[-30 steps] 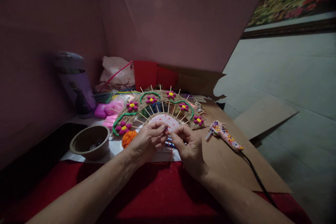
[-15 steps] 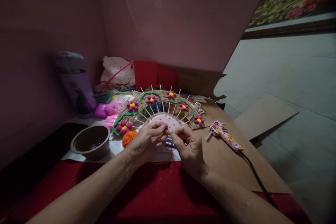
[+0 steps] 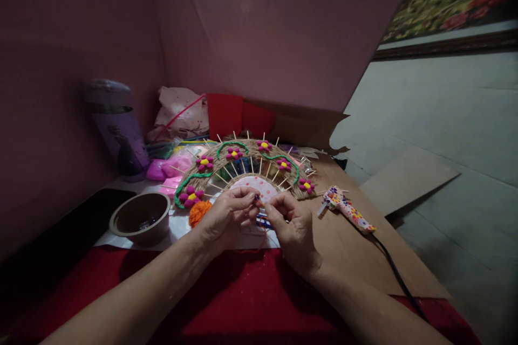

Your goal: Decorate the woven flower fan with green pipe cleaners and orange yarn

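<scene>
Between thumb and finger, my left hand (image 3: 232, 214) pinches a small dark bead (image 3: 256, 198). My right hand (image 3: 292, 226) is closed on the orange yarn (image 3: 265, 234) just to the right of the bead. The yarn hangs in a loop below my fingers. An orange yarn ball (image 3: 198, 213) lies left of my left hand. Behind both hands stands a woven twine half-ring (image 3: 253, 148) with thin sticks, magenta flowers and green cord, around a dotted half-circle (image 3: 254, 185). A brown bowl (image 3: 162, 221) at the left holds small dark, shiny pieces.
A patterned glue gun (image 3: 348, 213) with a black cable lies on brown cardboard (image 3: 388, 259) at the right. A purple tumbler (image 3: 121, 140) stands at the back left, near pink packets (image 3: 172, 166). Red cloth (image 3: 226, 302) covers the near edge.
Both hands stay in almost the same place, with only slight finger movement at the bead and yarn.
</scene>
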Motion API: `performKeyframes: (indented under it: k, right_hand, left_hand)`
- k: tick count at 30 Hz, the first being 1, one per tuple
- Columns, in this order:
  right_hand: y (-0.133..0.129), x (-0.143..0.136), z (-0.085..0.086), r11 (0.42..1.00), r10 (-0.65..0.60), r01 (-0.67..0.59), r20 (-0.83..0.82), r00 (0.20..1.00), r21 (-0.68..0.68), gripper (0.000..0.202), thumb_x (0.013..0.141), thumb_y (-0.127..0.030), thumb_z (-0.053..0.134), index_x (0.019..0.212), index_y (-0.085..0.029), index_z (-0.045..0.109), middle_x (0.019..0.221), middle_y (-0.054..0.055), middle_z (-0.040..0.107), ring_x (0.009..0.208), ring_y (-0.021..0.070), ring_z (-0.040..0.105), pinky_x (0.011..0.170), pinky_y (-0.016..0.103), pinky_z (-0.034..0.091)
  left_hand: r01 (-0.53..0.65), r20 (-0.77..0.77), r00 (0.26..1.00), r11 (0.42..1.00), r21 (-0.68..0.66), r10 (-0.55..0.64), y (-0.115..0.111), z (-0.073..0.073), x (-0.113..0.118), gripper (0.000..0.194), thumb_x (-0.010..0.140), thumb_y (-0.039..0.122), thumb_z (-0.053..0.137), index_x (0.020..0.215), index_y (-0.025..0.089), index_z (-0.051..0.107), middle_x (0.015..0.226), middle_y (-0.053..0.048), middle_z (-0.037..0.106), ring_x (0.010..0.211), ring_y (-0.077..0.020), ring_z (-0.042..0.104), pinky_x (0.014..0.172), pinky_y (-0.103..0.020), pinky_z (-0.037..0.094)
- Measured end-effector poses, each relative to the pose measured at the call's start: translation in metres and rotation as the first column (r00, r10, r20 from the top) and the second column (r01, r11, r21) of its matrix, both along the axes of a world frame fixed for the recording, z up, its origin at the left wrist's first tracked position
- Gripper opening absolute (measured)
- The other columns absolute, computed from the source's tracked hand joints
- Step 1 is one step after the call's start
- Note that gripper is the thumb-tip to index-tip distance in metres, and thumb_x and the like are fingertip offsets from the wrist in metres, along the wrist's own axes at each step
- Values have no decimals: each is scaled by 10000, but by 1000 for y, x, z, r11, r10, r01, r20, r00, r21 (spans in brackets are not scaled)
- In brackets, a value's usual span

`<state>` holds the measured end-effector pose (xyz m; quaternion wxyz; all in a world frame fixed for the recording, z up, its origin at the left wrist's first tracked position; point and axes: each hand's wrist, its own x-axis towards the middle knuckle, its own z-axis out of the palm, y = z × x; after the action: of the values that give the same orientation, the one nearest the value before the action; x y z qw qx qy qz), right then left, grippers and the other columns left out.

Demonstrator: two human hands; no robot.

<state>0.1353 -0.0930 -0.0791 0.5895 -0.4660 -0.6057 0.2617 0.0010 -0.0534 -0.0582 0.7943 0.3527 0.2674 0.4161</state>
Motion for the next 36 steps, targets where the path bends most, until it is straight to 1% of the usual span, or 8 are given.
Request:
performKeyframes:
  k: [9, 15, 27, 32, 36]
  right_hand:
    - [0, 1, -1, 999, -36, 35, 37, 999, 27, 217, 832, -302, 524, 656, -187, 471, 550, -42, 434, 496, 93, 403, 470, 221, 334]
    - [0, 0, 0, 999, -32, 31, 33, 999, 31, 202, 826, -292, 527, 661, -186, 478, 568, -30, 468, 503, 96, 422, 479, 228, 347]
    - [-1, -1, 1, 999, -36, 35, 45, 998, 21, 204, 831, -317, 526, 678, -185, 496, 565, -20, 496, 492, 101, 447, 465, 229, 359]
    - [0, 0, 0, 999, -20, 17, 77, 997, 39, 184, 846, -312, 525, 717, -181, 529, 586, -10, 541, 514, 106, 481, 483, 230, 370]
    - [1, 1, -1, 998, -39, 31, 125, 991, 59, 202, 861, -310, 502, 715, -178, 546, 565, -19, 517, 509, 104, 472, 481, 226, 363]
  left_hand:
    - [7, 13, 1000, 1000, 16, -7, 1, -2, 0, 157, 679, 182, 714, 768, 126, 597, 640, -9, 571, 500, -50, 484, 436, -154, 316]
    - [-2, 13, 1000, 1000, -5, 2, 1, 0, 0, 166, 661, 163, 718, 771, 125, 598, 617, -3, 556, 492, -52, 473, 422, -155, 295]
    - [-6, 25, 1000, 1000, -13, 6, -1, 3, 1, 171, 642, 131, 715, 772, 129, 603, 575, 12, 541, 481, -51, 461, 433, -162, 295]
    - [8, 36, 999, 1000, -5, -8, -1, 0, 0, 183, 645, 138, 716, 788, 131, 602, 577, 13, 536, 487, -53, 466, 433, -159, 294]
    - [2, 39, 999, 1000, -6, -2, 0, -1, -1, 199, 643, 146, 724, 805, 138, 608, 594, 11, 548, 493, -53, 473, 430, -155, 299]
